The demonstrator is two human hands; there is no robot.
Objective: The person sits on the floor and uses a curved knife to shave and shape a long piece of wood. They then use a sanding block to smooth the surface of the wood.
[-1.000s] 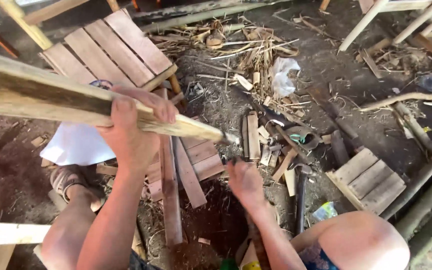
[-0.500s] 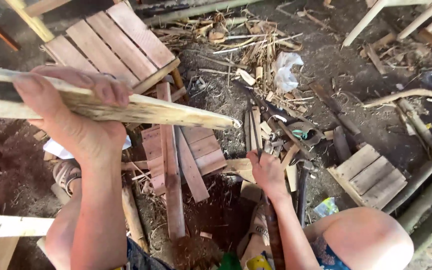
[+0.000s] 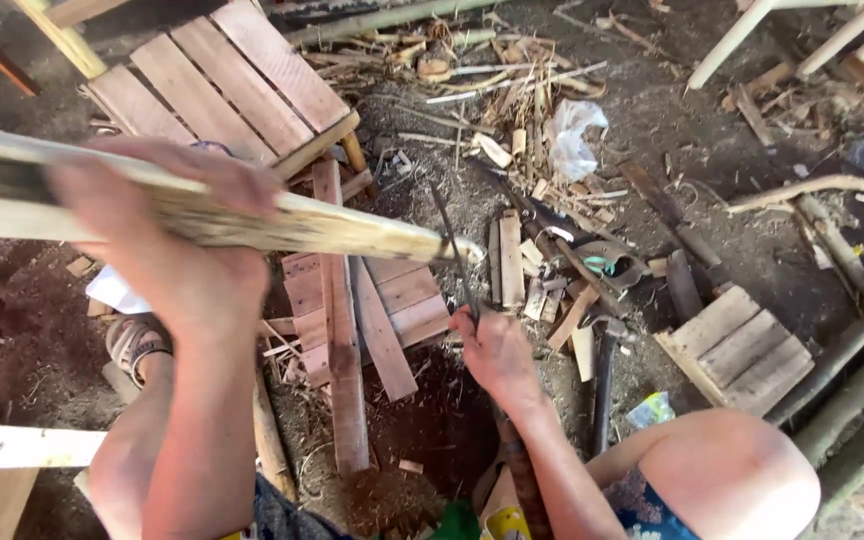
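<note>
My left hand (image 3: 177, 265) is closed around a long pale split bamboo piece (image 3: 352, 228), which runs level from the left edge to a tip near the middle. Lower down, my right hand (image 3: 492, 350) grips the handle of a thin dark blade (image 3: 455, 255). The blade points up and away from me, and its edge crosses the bamboo's tip. My right knee (image 3: 727, 480) sits at the bottom right, and my sandalled left foot (image 3: 132, 340) rests on the dirt below the bamboo.
A slatted wooden stool (image 3: 217, 75) stands at the upper left and a smaller slatted one (image 3: 742, 350) at the right. Boards (image 3: 342, 340), wood offcuts, a white plastic bag (image 3: 572, 140) and bamboo poles (image 3: 852, 390) litter the dirt floor.
My left hand has slid left along the bamboo and come closer to the camera. My right hand has risen, bringing the blade up against the bamboo's tip.
</note>
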